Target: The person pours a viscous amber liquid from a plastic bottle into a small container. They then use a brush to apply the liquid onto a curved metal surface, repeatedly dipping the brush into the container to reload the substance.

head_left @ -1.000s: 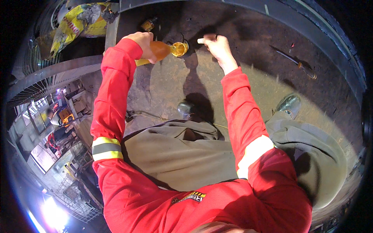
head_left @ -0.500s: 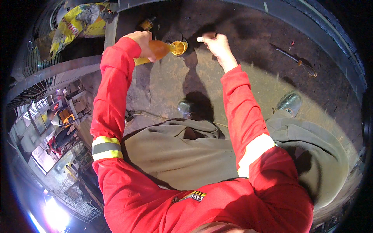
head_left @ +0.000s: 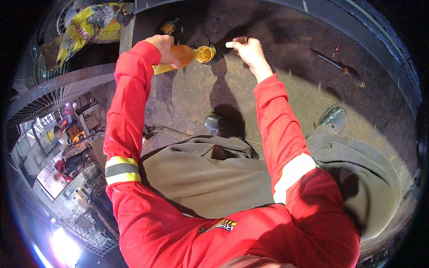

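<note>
My left hand [head_left: 164,50] is wrapped round a plastic bottle [head_left: 184,55] of orange-yellow liquid, tipped on its side with its neck pointing right. Right at the bottle's mouth is a small round clear cup [head_left: 205,54] with yellow liquid in it. Whether the bottle touches the cup's rim, I cannot tell. To the right of the cup, my right hand [head_left: 251,52] pinches a small white piece [head_left: 230,45] that looks like a bottle cap, held apart from both bottle and cup.
A screwdriver [head_left: 338,66] lies on the dirty floor at right. Beyond my left hand sits a small dark jar-like thing [head_left: 169,27]. A crumpled yellow bag [head_left: 85,33] lies far left, by a metal frame. My boots [head_left: 334,117] stand below. Other people work at far left.
My hands hold nearly the same places, with the bottle still tipped at the cup. The right hand has shifted only slightly. In the left background, people have moved a little.
</note>
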A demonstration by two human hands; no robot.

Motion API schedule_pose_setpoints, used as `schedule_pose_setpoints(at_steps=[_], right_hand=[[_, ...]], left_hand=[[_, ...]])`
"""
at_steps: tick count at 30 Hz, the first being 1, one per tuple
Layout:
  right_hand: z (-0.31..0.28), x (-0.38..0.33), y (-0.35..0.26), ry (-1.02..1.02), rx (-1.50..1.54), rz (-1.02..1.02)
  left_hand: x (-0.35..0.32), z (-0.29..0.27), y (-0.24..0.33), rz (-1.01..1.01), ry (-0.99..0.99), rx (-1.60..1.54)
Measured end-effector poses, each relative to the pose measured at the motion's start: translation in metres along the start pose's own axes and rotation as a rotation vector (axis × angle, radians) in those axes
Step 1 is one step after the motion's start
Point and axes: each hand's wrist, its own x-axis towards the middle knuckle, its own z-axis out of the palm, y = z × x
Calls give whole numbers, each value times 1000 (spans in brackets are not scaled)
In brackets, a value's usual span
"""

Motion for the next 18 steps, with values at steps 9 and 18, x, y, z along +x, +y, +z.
schedule_pose_setpoints(at_steps=[9, 18], right_hand=[[1, 0, 2, 6, 0, -14], [2, 1, 6, -15, 11, -13]], left_hand=[[-3, -1, 1, 4, 24, -15], [-7, -4, 2, -10, 29, -11]])
